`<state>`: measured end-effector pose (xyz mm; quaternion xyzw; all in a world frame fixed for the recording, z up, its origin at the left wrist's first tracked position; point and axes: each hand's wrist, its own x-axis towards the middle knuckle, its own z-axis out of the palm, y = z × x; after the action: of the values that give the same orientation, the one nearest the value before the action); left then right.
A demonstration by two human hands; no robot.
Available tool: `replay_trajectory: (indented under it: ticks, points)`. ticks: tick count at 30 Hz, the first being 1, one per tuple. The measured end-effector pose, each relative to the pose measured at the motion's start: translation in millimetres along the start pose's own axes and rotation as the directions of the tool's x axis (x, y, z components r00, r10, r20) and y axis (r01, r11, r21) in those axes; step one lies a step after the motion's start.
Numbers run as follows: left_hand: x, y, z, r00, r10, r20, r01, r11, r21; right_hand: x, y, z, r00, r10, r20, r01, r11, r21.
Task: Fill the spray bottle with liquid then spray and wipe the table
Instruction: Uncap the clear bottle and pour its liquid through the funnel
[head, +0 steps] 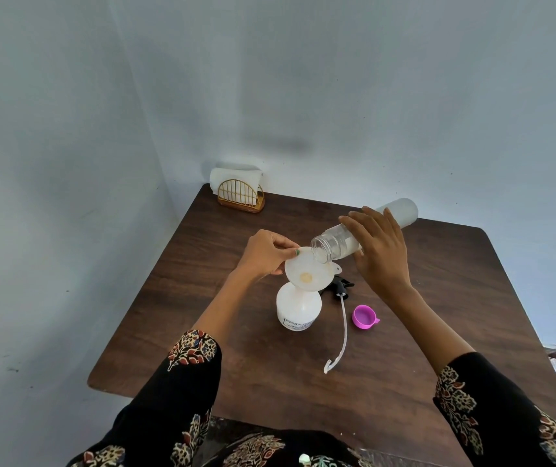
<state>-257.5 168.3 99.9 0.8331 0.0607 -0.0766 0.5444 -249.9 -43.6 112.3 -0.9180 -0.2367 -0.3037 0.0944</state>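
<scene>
your dark wooden table (pixel 242 358) carries a white spray bottle (pixel 298 308) near the middle, a black spray head (pixel 339 286) with its tube just right, a pink cap (pixel 364 316), and a napkin holder (pixel 240 193) at the far corner

A spray bottle (pixel 298 308) stands upright near the middle of the table (pixel 202 271), with a funnel (pixel 308 269) seated in its neck. Just right of the bottle lies the spray head (pixel 339 286), its tube (pixel 342 332) trailing toward the near edge, and a cap (pixel 364 316) sits further right. Above the funnel a tipped container (pixel 364 230) points its mouth down over the rim, and far behind the bottle, at the back left corner, stands a napkin holder (pixel 239 193).
</scene>
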Motion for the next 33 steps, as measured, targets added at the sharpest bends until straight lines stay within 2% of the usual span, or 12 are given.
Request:
replay_trajectory:
  ticks: [33]
  points:
    - [-0.7, -0.1, -2.6, 1.000, 0.018, 0.009, -0.018, 1.000, 0.010, -0.2, -1.5, 1.5, 1.000, -0.001, -0.006, 0.001, 1.000, -0.012]
